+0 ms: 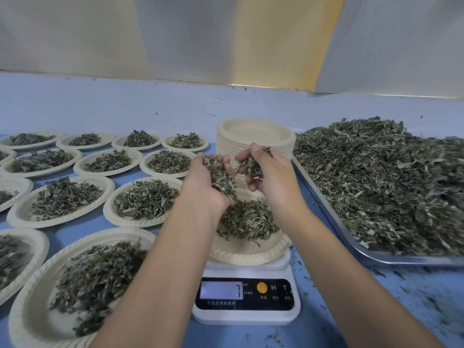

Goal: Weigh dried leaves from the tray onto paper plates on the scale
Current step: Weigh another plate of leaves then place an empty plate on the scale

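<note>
Herb-portioning workroom: scale [247, 317], leaf tray [391, 258], filled plates [62, 223]

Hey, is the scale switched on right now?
On: the scale has its display lit, showing a digit.

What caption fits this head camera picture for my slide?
Left hand and right hand hold dried leaves over the paper plate on the scale beside the heaped tray.

Left grip [211, 183], right grip [265, 173] — close together, cupped
</note>
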Demonstrator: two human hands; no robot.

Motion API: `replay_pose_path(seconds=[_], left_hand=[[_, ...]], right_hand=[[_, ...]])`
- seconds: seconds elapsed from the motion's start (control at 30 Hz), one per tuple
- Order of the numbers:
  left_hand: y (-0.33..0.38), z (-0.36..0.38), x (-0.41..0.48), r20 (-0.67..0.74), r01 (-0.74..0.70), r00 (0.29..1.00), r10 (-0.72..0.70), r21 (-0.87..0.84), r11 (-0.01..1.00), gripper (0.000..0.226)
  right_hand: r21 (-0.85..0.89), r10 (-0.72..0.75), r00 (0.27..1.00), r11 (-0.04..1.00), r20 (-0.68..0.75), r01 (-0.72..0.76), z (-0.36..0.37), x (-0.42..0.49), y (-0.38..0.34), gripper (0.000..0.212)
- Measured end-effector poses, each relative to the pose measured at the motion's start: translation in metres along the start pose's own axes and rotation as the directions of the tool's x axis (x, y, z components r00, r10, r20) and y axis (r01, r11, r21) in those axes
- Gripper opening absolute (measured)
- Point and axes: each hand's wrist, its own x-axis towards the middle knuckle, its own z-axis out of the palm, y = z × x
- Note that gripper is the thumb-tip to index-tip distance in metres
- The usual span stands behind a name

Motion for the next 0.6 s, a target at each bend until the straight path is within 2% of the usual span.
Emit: replay_pose_path(seconds=[0.1, 0.17, 0.23, 0.33, 0.43, 0.5, 0.6], left_hand=[[-0.005, 0.003, -0.004, 0.061, 0.043, 0.997, -0.046, 0.048, 0.998, 0.040], [-0.008, 0.008, -0.007, 0.090, 0.079, 0.992, -0.088, 0.094, 0.992, 0.036], [-0.012, 0.016, -0.010, 0.090, 0.097, 0.991, -0.100, 0.034, 0.995, 0.031], [-0.023, 0.034, -0.012, 0.054, 0.084, 0.995, -0.079, -0.091, 0.992, 0.033], [-0.040, 0.054, -0.012, -0.017, 0.046, 0.999, -0.047, -0.039, 0.998, 0.027], [-0.055, 0.066, -0.011, -0.017, 0.031, 0.999, -0.031, 0.010, 0.999, 0.023], [-0.085, 0.081, -0.010, -0.001, 0.011, 1.000, -0.011, 0.079, 0.997, 0.040]], right_hand=[[0.114, 0.028, 0.999, 0.993, 0.029, -0.031, 0.003, -0.001, -0.001, 0.039], [0.128, 0.053, 0.999, 0.990, 0.003, -0.053, 0.005, -0.002, -0.002, 0.040], [0.161, 0.066, 0.996, 0.985, -0.054, -0.057, 0.005, -0.001, -0.003, 0.040], [0.212, 0.014, 0.991, 0.977, -0.135, 0.015, 0.001, -0.001, -0.007, 0.040], [0.172, -0.017, 0.969, 0.983, -0.246, 0.061, -0.010, 0.003, -0.013, 0.041], [0.109, -0.031, 0.949, 0.992, -0.312, 0.069, -0.025, 0.007, -0.015, 0.040], [0.013, -0.067, 0.915, 0.997, -0.397, 0.079, -0.058, 0.012, -0.015, 0.040]])
